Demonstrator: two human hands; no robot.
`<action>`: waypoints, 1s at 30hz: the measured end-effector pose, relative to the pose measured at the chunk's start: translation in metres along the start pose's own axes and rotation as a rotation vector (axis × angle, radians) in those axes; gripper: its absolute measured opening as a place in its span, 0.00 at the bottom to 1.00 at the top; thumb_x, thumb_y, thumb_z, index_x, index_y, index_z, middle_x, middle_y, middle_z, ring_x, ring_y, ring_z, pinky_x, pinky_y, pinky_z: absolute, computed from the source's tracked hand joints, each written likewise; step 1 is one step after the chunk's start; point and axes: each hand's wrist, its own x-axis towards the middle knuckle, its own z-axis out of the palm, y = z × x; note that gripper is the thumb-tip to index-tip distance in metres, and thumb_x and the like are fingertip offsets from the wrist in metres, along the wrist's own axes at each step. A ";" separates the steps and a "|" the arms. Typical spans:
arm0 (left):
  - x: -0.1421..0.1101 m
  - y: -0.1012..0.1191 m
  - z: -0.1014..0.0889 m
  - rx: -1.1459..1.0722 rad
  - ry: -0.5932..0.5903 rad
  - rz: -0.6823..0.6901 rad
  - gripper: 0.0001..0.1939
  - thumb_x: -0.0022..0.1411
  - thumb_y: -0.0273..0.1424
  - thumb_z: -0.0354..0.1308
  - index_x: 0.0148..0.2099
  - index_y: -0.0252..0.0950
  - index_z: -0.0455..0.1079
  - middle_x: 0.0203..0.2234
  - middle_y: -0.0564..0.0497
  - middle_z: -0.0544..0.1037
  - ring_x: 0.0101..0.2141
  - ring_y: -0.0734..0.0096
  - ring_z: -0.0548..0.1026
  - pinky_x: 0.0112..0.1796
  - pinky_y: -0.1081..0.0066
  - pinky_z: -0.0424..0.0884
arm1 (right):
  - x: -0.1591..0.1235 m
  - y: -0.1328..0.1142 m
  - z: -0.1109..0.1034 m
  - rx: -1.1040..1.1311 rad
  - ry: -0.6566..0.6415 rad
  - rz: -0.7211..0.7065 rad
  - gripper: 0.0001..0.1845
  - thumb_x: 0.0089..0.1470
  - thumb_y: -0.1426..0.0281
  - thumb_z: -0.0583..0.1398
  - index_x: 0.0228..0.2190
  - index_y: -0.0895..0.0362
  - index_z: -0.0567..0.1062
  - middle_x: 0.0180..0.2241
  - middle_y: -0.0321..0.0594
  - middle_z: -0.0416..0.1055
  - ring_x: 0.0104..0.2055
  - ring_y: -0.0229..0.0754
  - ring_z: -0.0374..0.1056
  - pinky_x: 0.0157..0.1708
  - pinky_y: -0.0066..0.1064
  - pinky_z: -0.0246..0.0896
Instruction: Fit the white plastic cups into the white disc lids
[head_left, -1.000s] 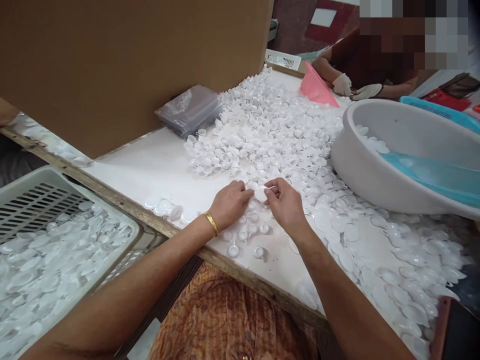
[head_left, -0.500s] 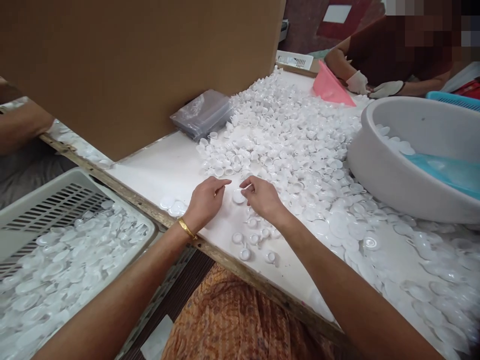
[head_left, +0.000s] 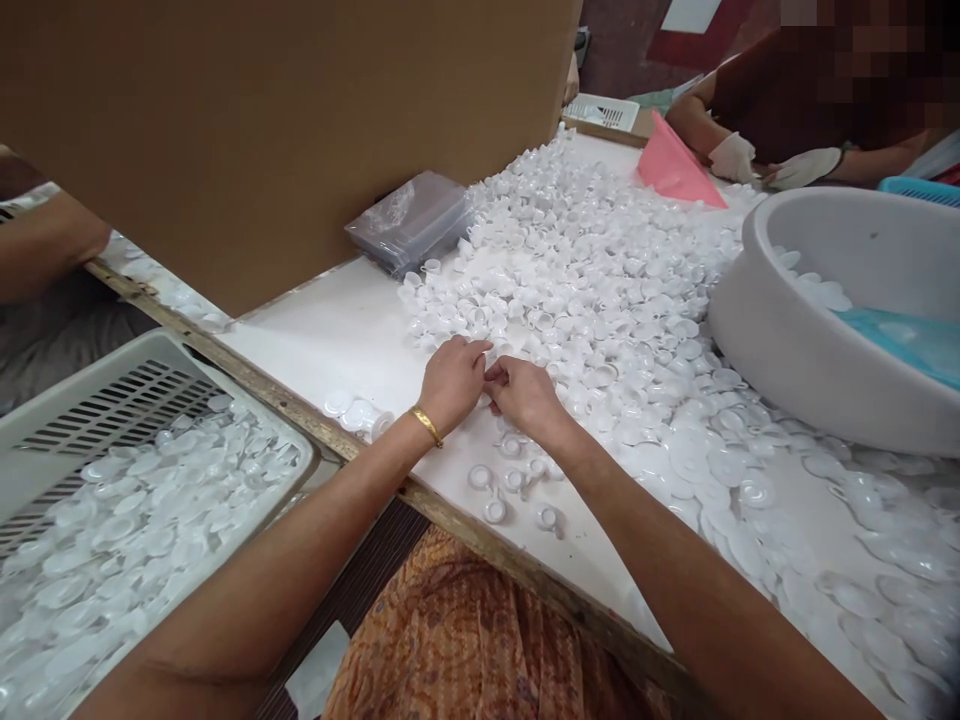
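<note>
My left hand [head_left: 454,385], with a gold bracelet at the wrist, meets my right hand [head_left: 525,397] over the white tabletop. The fingers of both are drawn together at one spot, and whatever lies between them is mostly hidden. Just below my right hand lie several small white toy cups [head_left: 494,511]. A few white saucer-like discs [head_left: 362,415] rest near the table edge, left of my left wrist. Beyond my fingers spreads a large heap of small white plastic cups [head_left: 570,260].
A grey tub [head_left: 817,400] stands at the right, and a crate [head_left: 300,440] of white pieces at the left. A cardboard panel [head_left: 285,130] rises behind a clear plastic packet [head_left: 412,220]. Across the table, a person's gloved hands [head_left: 806,168] are near a pink basin [head_left: 679,170].
My left hand has moved right and now meets my right hand. The white disc that showed between my hands is now hidden. The view has shifted slightly.
</note>
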 end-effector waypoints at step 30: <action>0.019 -0.019 0.016 0.233 -0.045 0.263 0.21 0.63 0.30 0.45 0.58 0.47 0.59 0.35 0.48 0.61 0.38 0.65 0.58 0.40 0.64 0.58 | 0.010 0.025 -0.005 0.356 -0.266 -0.034 0.06 0.48 0.77 0.59 0.31 0.57 0.70 0.30 0.37 0.71 0.31 0.37 0.69 0.33 0.30 0.64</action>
